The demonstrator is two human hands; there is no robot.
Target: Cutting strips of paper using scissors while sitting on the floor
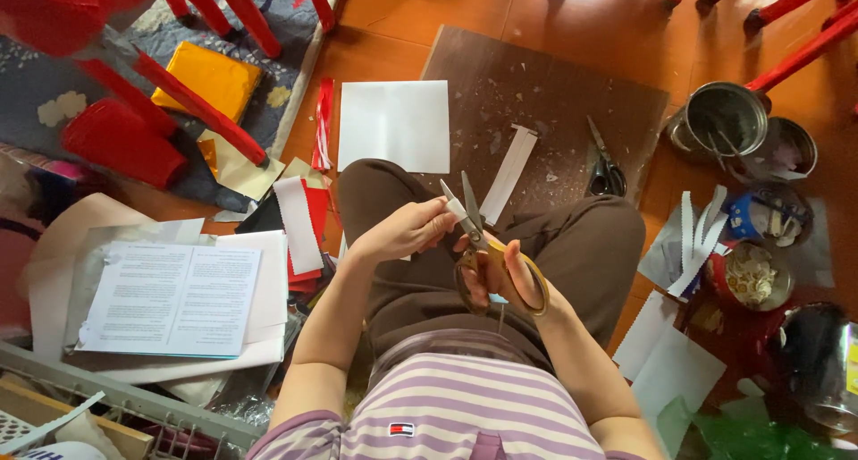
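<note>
My right hand (502, 274) grips yellow-handled scissors (483, 254), fingers through the loops and the blades pointing up and away, parted. My left hand (407, 230) pinches a white paper strip (506, 174) near its lower end, right at the blades. The strip runs up and to the right over a brown board (554, 93). Both hands are above my lap, over brown trousers.
A white sheet (394, 125) lies on the board's left edge; black scissors (604, 167) lie on its right. Metal pots (726, 118) and a bowl of scraps (752, 277) stand to the right. Printed papers (170, 299) are stacked left. Red chair legs (192, 102) stand top left.
</note>
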